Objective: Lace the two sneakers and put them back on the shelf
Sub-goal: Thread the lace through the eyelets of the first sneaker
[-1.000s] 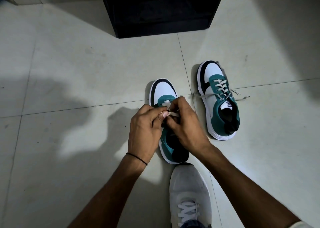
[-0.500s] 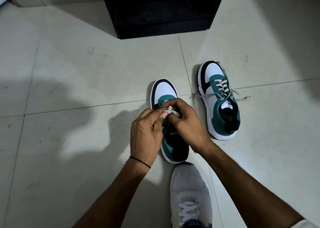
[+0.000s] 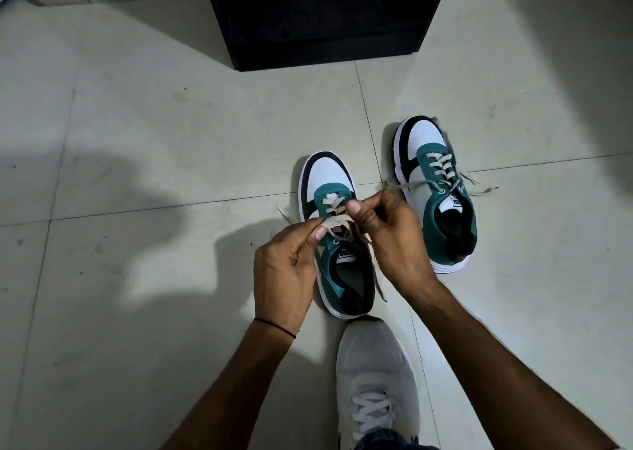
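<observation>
Two teal, white and black sneakers stand on the tiled floor. The near sneaker [image 3: 329, 182] is under my hands, with a beige lace [image 3: 337, 222] crossing its lowest eyelets. My left hand [image 3: 284, 271] pinches one stretch of that lace at the sneaker's left side. My right hand [image 3: 390, 234] pinches the other stretch, whose loose end hangs down the sneaker's right side. The far sneaker [image 3: 435, 189] stands to the right, laced up its front, its lace ends trailing on the floor.
A black shelf unit [image 3: 322, 21] stands on the floor straight ahead, its inside dark. My own grey shoe [image 3: 373, 374] is planted just behind the near sneaker. Pale floor tiles [image 3: 137, 141] spread out to the left and right.
My hands have drawn apart and back toward me, pulling the lace taut across the near sneaker and uncovering its tongue and opening.
</observation>
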